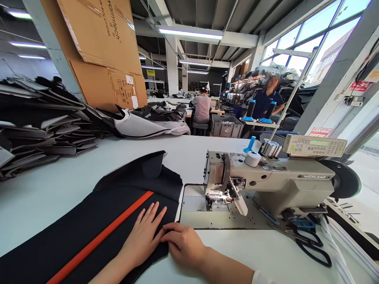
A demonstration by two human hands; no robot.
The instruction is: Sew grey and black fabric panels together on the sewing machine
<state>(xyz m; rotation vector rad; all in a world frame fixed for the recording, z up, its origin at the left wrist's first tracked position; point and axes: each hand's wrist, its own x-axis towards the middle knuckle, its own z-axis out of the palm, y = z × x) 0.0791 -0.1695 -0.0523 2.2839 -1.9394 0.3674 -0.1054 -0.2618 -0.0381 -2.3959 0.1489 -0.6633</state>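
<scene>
A large piece of black fabric (pixel 118 209) with an orange stripe (pixel 109 228) running lengthwise lies on the white table, its right end beside the sewing machine's bed plate. My left hand (pixel 145 232) is open and rests flat on the cloth, right of the stripe, with fingers pointing away from me. Just right of it, my right hand (pixel 186 244) has its fingers curled closed at the fabric's near right edge, thumb side touching the cloth. The sewing machine (pixel 272 181), lit at its needle, stands to the right of both hands.
Scissors (pixel 314 244) lie beside the machine at right. Stacked dark cut pieces (pixel 44 126) and a grey-and-black piece (pixel 148 124) occupy the left and back. A cardboard box (pixel 106 47) stands behind. One person (pixel 201 106) sits ahead; another person (pixel 266 102) stands beyond the thread cones (pixel 251 108).
</scene>
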